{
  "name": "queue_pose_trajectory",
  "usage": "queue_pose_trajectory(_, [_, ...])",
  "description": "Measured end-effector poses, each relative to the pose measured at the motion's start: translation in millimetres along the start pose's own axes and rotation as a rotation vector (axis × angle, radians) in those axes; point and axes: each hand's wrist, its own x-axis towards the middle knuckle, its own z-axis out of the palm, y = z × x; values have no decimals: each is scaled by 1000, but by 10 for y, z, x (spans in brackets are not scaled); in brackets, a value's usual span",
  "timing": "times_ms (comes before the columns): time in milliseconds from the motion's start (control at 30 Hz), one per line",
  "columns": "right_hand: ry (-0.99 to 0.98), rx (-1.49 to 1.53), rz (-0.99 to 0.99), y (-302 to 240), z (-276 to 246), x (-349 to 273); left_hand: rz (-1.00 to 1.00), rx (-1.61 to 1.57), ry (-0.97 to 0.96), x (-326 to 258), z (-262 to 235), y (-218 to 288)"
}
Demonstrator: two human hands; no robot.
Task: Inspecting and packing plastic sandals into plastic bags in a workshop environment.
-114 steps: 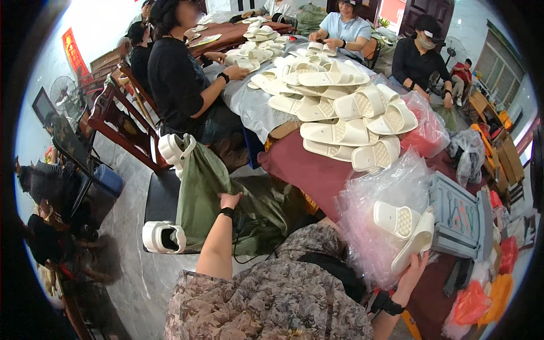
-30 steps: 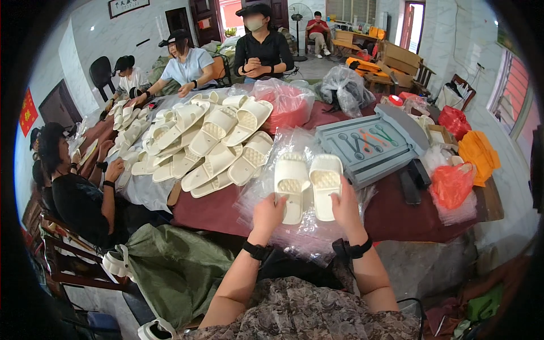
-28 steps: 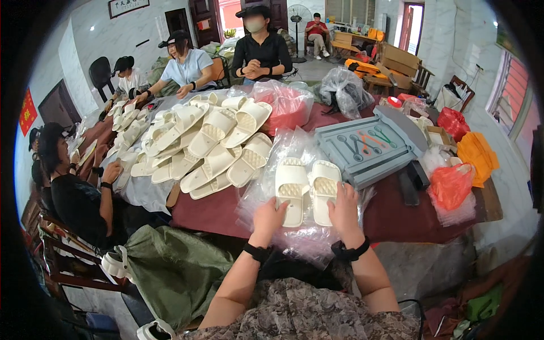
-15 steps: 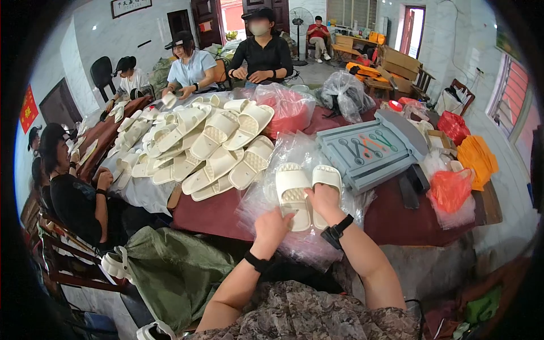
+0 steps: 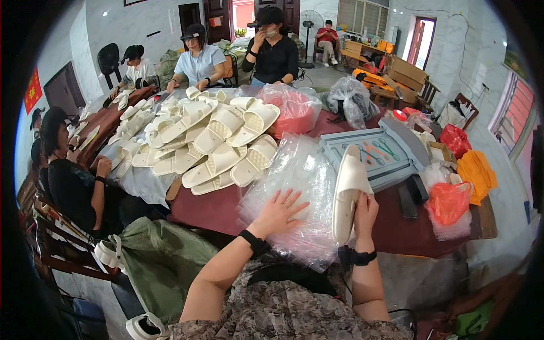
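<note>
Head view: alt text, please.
The right hand holds off-white slip-on footwear; the left hand is spread over clear plastic bags. A slipper pile lies to the left and a grey tray to the right, other people beyond.

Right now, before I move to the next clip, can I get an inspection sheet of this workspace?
Surface: maroon cloth-covered table.
Work items: clear plastic bags; pile of cream-white slide slippers left of them.
Clutter: grey plastic rack and red-orange plastic bag, right side.
Left hand: spread open over the clear bags.
Right hand: holding a cream-white slipper; whether another is behind it, cannot tell.
Cables: thin cord on the pale wall.
Surroundings: co-workers, green woven sack.
</note>
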Motion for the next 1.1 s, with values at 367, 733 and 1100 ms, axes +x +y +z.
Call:
queue_pose_trajectory(367, [-63, 89, 49, -459, -462, -430, -168, 249, -117, -565, -18, 597])
queue_pose_trajectory(733, [-372, 205, -28, -518, -389, -745, -506, 143, -76, -590, -547, 1006])
queue_pose_trajectory(1100, [-581, 210, -64, -756, -464, -881, -533, 270, -156, -677, -571, 1072])
